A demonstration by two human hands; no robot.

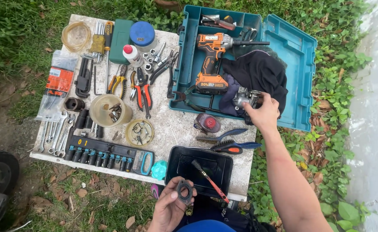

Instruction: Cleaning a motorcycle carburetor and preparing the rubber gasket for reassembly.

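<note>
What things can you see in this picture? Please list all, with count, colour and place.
Tool case: one, teal, open, top right.
Cordless drill: one, orange and black, inside case.
Cloth: one, black, in case.
Metal part: one, grey, at case edge.
Pliers: several, red or yellow handles, table centre.
Socket set: one, black rail, front left.
Wrenches: several, silver, left.
Black tray: one, front.
Brush: one, red handle, in tray.
Gasket ring: one, black.
Left hand: holds gasket ring.
Right hand: on metal part.

orange-labelled clear plastic packet [59,81] at table's left edge
</note>
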